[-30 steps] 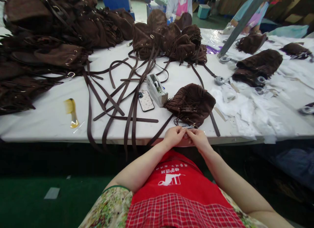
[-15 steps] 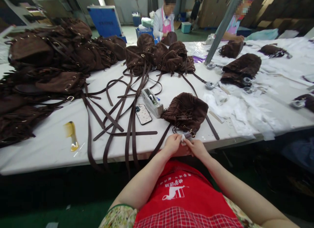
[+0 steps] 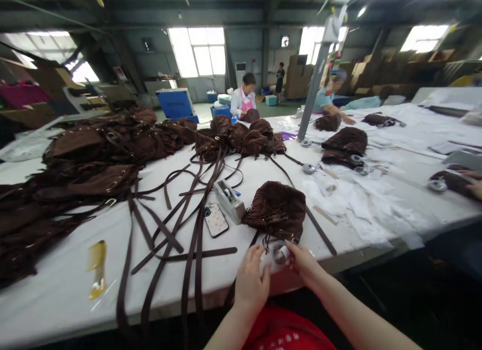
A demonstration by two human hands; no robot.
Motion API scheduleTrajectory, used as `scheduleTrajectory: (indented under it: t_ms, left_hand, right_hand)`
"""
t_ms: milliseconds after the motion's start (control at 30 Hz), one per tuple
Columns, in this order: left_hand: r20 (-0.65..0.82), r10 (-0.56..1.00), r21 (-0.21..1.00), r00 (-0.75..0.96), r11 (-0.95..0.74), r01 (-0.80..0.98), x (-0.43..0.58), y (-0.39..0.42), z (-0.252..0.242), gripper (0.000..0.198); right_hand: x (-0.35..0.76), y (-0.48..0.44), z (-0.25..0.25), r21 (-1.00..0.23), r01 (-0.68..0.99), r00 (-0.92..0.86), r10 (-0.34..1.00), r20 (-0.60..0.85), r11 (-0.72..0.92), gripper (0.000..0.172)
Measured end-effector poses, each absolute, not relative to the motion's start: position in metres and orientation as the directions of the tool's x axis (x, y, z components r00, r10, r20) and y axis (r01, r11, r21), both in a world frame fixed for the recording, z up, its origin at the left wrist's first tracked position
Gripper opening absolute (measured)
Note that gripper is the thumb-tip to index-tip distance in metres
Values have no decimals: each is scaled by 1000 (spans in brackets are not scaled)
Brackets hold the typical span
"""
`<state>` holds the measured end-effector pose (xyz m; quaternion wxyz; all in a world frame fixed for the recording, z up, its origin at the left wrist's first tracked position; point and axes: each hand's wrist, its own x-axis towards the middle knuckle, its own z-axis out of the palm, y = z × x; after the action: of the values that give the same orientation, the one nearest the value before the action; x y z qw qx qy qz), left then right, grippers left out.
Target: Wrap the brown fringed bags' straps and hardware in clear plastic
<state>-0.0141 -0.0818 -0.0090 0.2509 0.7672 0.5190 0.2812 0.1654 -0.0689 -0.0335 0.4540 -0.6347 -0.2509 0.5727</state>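
Note:
A dark brown fringed bag (image 3: 280, 207) lies near the front edge of the table, its opening end towards me. At its near end is a shiny round piece wrapped in clear plastic (image 3: 280, 253). My right hand (image 3: 301, 259) pinches this wrapped piece from the right side. My left hand (image 3: 253, 274) is just left of it, fingers curved and thumb apart, with nothing visible in its grasp. A tape dispenser (image 3: 228, 202) and a phone in a patterned case (image 3: 216, 220) lie left of the bag.
Brown bags (image 3: 90, 154) are heaped on the left, and more (image 3: 241, 136) stand at the back with long straps (image 3: 199, 229) trailing forward. A yellow brush-like tool (image 3: 97, 269) lies at front left. White wrapping (image 3: 361, 189) covers the right side. A post (image 3: 313, 94) rises behind; co-workers (image 3: 243, 101) sit beyond.
The view has tilted up. My hands, earlier close together at white material by the bag, have parted; the left has opened and the round wrapped piece now shows by the right.

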Motion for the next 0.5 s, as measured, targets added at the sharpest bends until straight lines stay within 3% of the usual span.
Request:
scheduleTrajectory:
  t_ms: [67,200,367,500]
  left_hand:
    - [215,962,537,166,-258,803,-24,-70,-22,49]
    - [226,954,378,198,-273,885,-33,-52,-48,49]
    - [350,902,316,254,-369,874,-39,-49,-65,46]
    - [411,867,327,282,-429,842,-49,-43,-81,43]
  right_hand:
    - [175,-38,-32,-888,5,278,854,-441,-460,34]
    - [212,19,-21,-873,213,356,867,-349,-439,38]
    - [270,27,-7,-765,493,375,895,-241,-413,44]
    - [329,-1,1,-632,648,451,883,-131,-424,29]
